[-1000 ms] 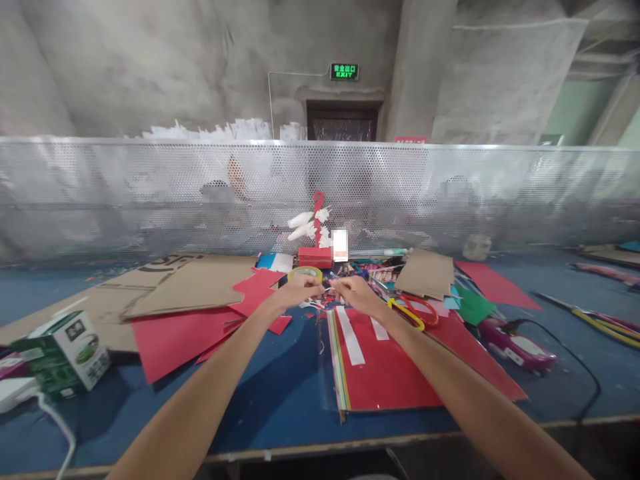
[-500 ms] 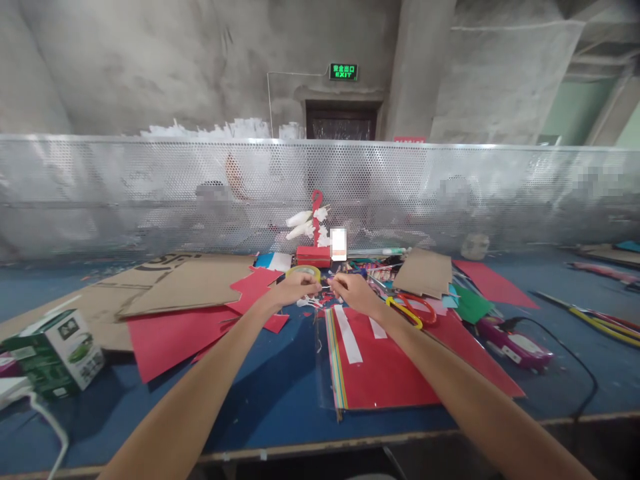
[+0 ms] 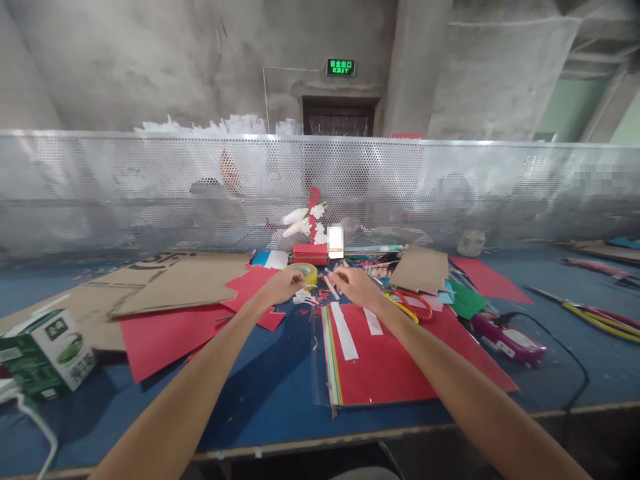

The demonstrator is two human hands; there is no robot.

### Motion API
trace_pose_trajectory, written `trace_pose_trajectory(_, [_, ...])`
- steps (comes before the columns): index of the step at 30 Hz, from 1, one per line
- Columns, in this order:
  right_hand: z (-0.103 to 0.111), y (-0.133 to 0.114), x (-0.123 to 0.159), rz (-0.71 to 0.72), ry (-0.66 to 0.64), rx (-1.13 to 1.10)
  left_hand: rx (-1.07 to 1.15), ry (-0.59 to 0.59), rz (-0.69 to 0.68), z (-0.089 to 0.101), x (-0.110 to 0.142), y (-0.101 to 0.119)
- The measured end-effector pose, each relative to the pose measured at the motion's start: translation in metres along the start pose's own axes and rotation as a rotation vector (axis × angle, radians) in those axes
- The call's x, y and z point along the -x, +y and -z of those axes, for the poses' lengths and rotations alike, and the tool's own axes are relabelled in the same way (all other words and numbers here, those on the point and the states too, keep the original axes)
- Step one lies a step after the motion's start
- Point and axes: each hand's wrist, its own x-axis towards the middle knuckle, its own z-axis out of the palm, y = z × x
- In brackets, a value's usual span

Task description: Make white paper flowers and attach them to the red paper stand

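My left hand [image 3: 285,287] is closed in a pinch over the far middle of the table. A small curled white paper strip [image 3: 311,287] sticks out from its fingertips. My right hand [image 3: 353,283] hangs a little to the right, its fingers pressed together; what they hold is too small to make out. A pale pinkish stick [image 3: 331,288] shows beside its fingertips. Just behind my left hand is a roll of yellow tape [image 3: 310,275]. White paper scraps [image 3: 303,298] lie below it. Farther back stands a red hooked stem with white paper flowers [image 3: 296,216] on a red box [image 3: 309,254].
Red sheets [image 3: 390,367] in a clear sleeve lie at front right, near scissors [image 3: 403,308]. Cardboard [image 3: 185,287] and red paper [image 3: 170,337] spread leftward. A green box [image 3: 50,353] stands far left. A purple corded device [image 3: 510,339] and large scissors [image 3: 585,313] are right.
My hands have moved apart, the left one leftward with the white strip. The pale stick now shows by my right fingertips. The whole view has shifted slightly.
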Motion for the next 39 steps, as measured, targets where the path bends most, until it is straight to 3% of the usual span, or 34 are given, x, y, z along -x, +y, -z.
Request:
trace_pose_trajectory(4, [0.004, 0.006, -0.001, -0.006, 0.025, 0.026, -0.094, 0.016, 0.039, -0.002, -0.001, -0.012])
trace_pose_trajectory(12, [0.004, 0.007, -0.001, -0.011, 0.011, 0.051, -0.22, 0.062, 0.107, -0.018, -0.004, -0.018])
trace_pose_trajectory(17, [0.005, 0.012, -0.001, -0.023, -0.054, 0.08, -0.266, 0.114, 0.122, -0.014, -0.002, -0.013])
trace_pose_trajectory(22, [0.004, 0.024, 0.002, -0.058, -0.281, 0.026, -0.338, 0.115, 0.092, -0.004, 0.004, 0.007])
trace_pose_trajectory(25, [0.001, 0.026, 0.005, -0.083, -0.463, 0.038, -0.352, 0.116, 0.021, -0.008, 0.006, 0.014])
trace_pose_trajectory(27, [-0.001, 0.024, 0.006, -0.089, -0.517, 0.073, -0.344, 0.116, -0.041, -0.013, 0.006, 0.017])
trace_pose_trajectory(34, [-0.003, 0.022, 0.005, -0.044, -0.375, 0.041, -0.19, 0.029, -0.147, -0.025, 0.004, 0.02])
trace_pose_trajectory(39, [0.0, 0.022, 0.002, -0.107, -0.243, -0.222, 0.227, -0.141, -0.15, -0.038, 0.005, 0.027])
